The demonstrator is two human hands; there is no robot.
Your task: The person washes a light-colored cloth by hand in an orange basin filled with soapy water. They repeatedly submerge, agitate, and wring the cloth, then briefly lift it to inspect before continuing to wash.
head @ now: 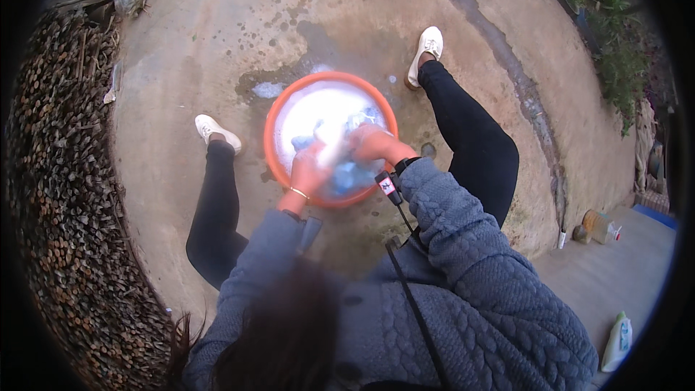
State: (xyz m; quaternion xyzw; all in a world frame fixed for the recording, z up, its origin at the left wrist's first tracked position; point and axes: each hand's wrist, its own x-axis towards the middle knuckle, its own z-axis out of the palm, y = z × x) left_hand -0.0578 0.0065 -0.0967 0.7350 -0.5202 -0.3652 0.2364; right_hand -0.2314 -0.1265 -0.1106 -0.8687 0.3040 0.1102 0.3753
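Note:
An orange plastic basin point(270, 136) of white, foamy water stands on the concrete between my feet. Light blue cloth point(347, 175) lies soaked in it, partly under the suds. My left hand point(310, 169), with a thin bracelet at the wrist, grips a bunched part of the cloth near the basin's left side. On the right, my right hand point(373, 144) is closed on another part of it, its wrist over the rim. Glare, foam and motion blur hide most of the fingertips and the cloth's shape.
Stacked firewood point(70, 201) lines the left side. Wet patches mark the concrete floor point(217, 54), and a cement-filled crack point(505, 57) curves along the right. A yellowish plastic bottle point(599, 227) and a white detergent bottle point(617, 343) are at the lower right. Green plants point(613, 54) grow beyond.

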